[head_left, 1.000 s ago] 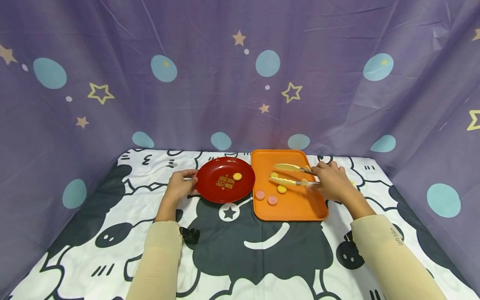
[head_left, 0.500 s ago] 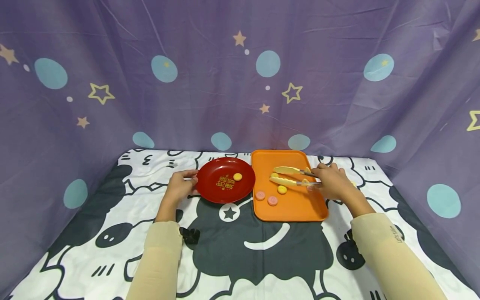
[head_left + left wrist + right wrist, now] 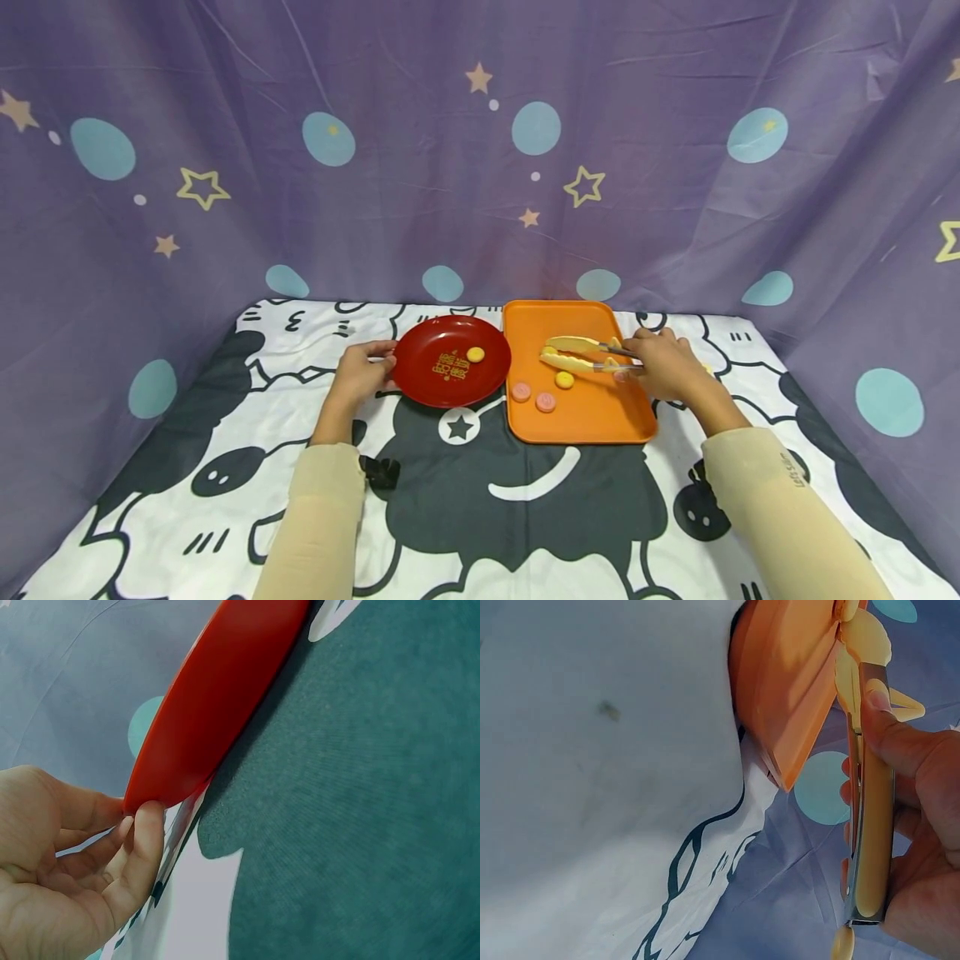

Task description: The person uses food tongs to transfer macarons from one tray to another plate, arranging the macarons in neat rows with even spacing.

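Note:
My left hand (image 3: 363, 370) pinches the left rim of a red plate (image 3: 420, 379), thumb and fingers at its edge, as the left wrist view shows. One yellow disc (image 3: 476, 354) with a button look lies on the plate. Over an orange tray (image 3: 585, 417), my right hand (image 3: 663, 362) grips yellow-tipped metal tongs (image 3: 874, 802). The tong tips are spread apart, and the nearer one overlaps a yellow disc (image 3: 550, 350) in the head view. Closer to me on the tray are another yellow disc (image 3: 564, 380) and two pink discs (image 3: 546, 402).
The tray stands right beside the plate on a black-and-white cartoon cloth (image 3: 465, 533). A purple curtain (image 3: 420, 225) hangs behind and at both sides. A small black object (image 3: 381, 472) shows at the left wrist.
The tong tips have shifted slightly, with the farther one coming a little nearer to the other. My left hand and the plate stay in place.

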A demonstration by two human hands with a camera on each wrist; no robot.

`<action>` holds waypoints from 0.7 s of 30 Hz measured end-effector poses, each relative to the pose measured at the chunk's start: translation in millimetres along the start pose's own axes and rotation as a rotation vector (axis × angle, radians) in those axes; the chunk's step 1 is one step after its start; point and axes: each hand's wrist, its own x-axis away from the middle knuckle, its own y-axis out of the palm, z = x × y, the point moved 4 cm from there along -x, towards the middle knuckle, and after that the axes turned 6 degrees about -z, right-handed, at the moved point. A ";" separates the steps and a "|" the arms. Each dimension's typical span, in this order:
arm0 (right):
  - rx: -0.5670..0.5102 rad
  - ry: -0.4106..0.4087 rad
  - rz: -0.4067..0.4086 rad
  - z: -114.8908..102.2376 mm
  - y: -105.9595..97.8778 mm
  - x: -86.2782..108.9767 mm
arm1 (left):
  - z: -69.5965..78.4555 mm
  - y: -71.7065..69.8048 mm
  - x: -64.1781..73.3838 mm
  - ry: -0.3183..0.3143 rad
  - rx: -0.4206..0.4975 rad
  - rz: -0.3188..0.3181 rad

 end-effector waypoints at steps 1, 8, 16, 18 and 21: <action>0.002 -0.002 0.000 0.3 0.3 -0.1 | 0.3 -0.1 0.0 0.001 0.001 0.000; 0.000 -0.002 -0.002 0.6 1.3 -0.3 | 1.2 0.1 0.4 0.001 0.005 -0.006; -0.001 0.004 0.001 0.2 2.3 0.3 | 0.4 0.2 0.2 0.000 0.010 -0.004; -0.003 0.006 0.001 -0.1 2.6 0.2 | 0.1 0.3 0.4 -0.001 0.012 -0.003; -0.005 0.009 0.002 0.1 2.4 0.2 | 0.1 0.4 0.6 -0.003 0.010 -0.002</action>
